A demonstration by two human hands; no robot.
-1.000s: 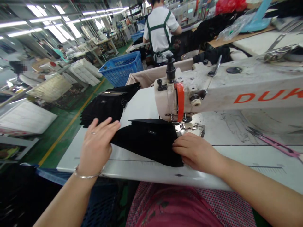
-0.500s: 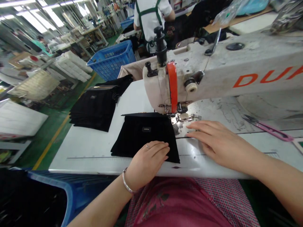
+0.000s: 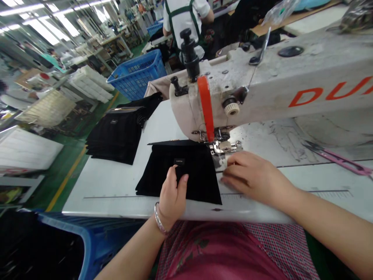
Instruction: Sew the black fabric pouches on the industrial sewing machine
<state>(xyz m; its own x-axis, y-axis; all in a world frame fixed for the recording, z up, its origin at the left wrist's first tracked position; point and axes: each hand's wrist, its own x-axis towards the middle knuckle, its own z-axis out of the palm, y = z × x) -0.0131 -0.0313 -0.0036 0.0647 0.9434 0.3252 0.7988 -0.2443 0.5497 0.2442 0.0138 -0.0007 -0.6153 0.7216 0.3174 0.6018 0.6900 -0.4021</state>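
Black cloth panel (image 3: 198, 181) lies crosswise, left hand (image 3: 171, 194) on it, right hand (image 3: 250, 177) just off it

On a long factory floor, a co-worker in a white shirt with green apron straps (image 3: 183, 23) stands beyond a blue plastic crate (image 3: 135, 76). Nearer, a long white sewing table (image 3: 101, 186) carries a cream industrial sewing machine (image 3: 291, 77) with orange lettering on its arm. To the left lies a stack of folded black panels (image 3: 115, 136); to the right, pink-handled thread snips (image 3: 338, 161).

The panel sits directly in front of the machine head. Its long axis runs left to right, roughly parallel to the table's front edge, and its upper right corner reaches the steel presser foot (image 3: 224, 147).

The left hand is the nearer: it stands narrow and bunched on the cloth, with its fingertips (image 3: 176, 173) just below a small dark label (image 3: 179, 161), apparently pinching a fold. The right hand lies beside the panel's right edge, below the foot, fingers loosely curled; whether they pinch anything cannot be told.
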